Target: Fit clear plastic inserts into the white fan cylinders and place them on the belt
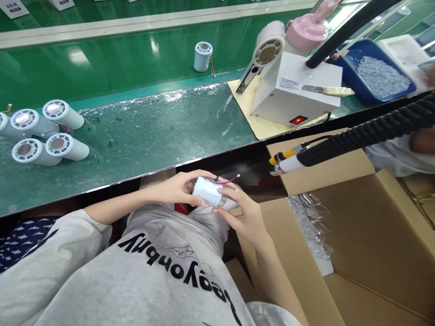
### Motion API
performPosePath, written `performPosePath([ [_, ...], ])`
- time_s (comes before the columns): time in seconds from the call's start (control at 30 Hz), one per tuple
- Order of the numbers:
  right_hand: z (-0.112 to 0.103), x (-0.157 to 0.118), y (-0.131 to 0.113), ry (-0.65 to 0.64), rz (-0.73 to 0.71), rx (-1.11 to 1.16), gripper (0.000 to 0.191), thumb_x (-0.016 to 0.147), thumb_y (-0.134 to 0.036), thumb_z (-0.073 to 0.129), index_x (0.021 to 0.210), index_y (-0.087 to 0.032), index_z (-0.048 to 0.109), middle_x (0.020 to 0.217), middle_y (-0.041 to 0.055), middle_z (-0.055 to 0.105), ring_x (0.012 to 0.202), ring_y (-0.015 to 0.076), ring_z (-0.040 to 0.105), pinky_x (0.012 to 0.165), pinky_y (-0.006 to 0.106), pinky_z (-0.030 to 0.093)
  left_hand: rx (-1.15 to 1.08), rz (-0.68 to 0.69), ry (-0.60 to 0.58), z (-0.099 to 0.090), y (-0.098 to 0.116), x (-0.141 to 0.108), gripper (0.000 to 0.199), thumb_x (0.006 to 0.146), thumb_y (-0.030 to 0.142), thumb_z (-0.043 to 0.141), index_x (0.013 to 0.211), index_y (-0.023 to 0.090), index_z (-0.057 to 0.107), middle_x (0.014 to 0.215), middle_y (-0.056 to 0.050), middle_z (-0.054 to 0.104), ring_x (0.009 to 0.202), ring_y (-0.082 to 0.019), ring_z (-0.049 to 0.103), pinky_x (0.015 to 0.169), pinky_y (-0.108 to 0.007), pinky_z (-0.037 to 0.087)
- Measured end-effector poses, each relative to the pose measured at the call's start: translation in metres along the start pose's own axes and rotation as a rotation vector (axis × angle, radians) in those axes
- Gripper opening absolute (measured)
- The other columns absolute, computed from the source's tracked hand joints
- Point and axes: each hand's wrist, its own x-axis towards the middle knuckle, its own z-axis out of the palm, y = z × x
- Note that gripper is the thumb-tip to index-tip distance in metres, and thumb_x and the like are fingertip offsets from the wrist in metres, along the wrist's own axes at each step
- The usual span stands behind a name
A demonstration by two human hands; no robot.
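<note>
Above my lap, just off the bench's front edge, a light-blue cylindrical housing (pixel 207 191) lies tilted between both hands. Red wires with a small white plug come off its upper side. My left hand (pixel 181 188) grips the left end, thumb underneath and fingers over the top. At the other end, where a clear rim shows, my right hand (pixel 246 213) pinches with thumb and fingers. Several similar housings (pixel 66 114) lie on the bench at the left, their vented round ends facing up toward me. One more housing (pixel 203 58) stands upright farther back, its wires hanging down.
A grey box (pixel 299 97) with a lit red switch sits on the bench (pixel 152 131). Behind it is a blue tray (pixel 374 97) of small clear pieces. A black coiled hose (pixel 367 131) hangs over an open carton (pixel 374 226) holding clear plastic parts (pixel 311 222).
</note>
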Motion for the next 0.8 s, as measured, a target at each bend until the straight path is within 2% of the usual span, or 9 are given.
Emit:
performPosePath([
  [0.13,-0.003,-0.002,-0.002,0.001,0.073,0.122,0.038,0.087,-0.037,0.085,0.121,-0.027,0.071,0.132,0.0108,0.075,0.127,0.0326,0.071,0.1,0.046,0.065,0.11,0.088,-0.01,0.0,0.009,-0.003,0.075,0.073,0.034,0.092,0.142,0.026,0.064,0.143,-0.012,0.066,0.121,-0.028,0.067,0.093,-0.034,0.057],
  [0.23,-0.003,-0.003,-0.005,-0.018,0.164,0.24,0.045,0.084,-0.043,0.087,0.122,-0.027,0.068,0.132,0.0111,0.075,0.117,0.0296,0.075,0.089,0.04,0.069,0.15,0.14,-0.023,-0.001,0.01,-0.004,0.073,0.075,0.035,0.09,0.143,0.027,0.064,0.146,-0.013,0.064,0.13,-0.03,0.064,0.1,-0.037,0.057],
  [0.4,-0.003,-0.002,-0.01,-0.036,0.27,0.342,0.05,0.081,-0.05,0.089,0.119,-0.027,0.066,0.124,0.0089,0.076,0.109,0.0269,0.078,0.087,0.038,0.07,0.219,0.244,-0.065,-0.003,0.008,-0.006,0.071,0.079,0.037,0.089,0.144,0.028,0.064,0.15,-0.014,0.062,0.137,-0.03,0.06,0.108,-0.041,0.054],
  [0.63,-0.002,-0.002,-0.013,-0.037,0.28,0.383,0.051,0.08,-0.053,0.089,0.118,-0.028,0.065,0.119,0.0072,0.077,0.102,0.0253,0.079,0.085,0.037,0.07,0.288,0.286,-0.082,-0.005,0.007,-0.007,0.071,0.081,0.038,0.087,0.147,0.028,0.062,0.151,-0.015,0.062,0.138,-0.031,0.06,0.109,-0.042,0.055],
  [0.8,-0.002,-0.006,-0.015,-0.02,0.214,0.309,0.05,0.081,-0.047,0.089,0.121,-0.028,0.066,0.125,0.0089,0.076,0.108,0.0277,0.078,0.088,0.041,0.07,0.319,0.269,-0.086,-0.006,0.007,-0.009,0.077,0.081,0.041,0.087,0.151,0.029,0.058,0.152,-0.015,0.06,0.135,-0.031,0.062,0.104,-0.042,0.057],
])
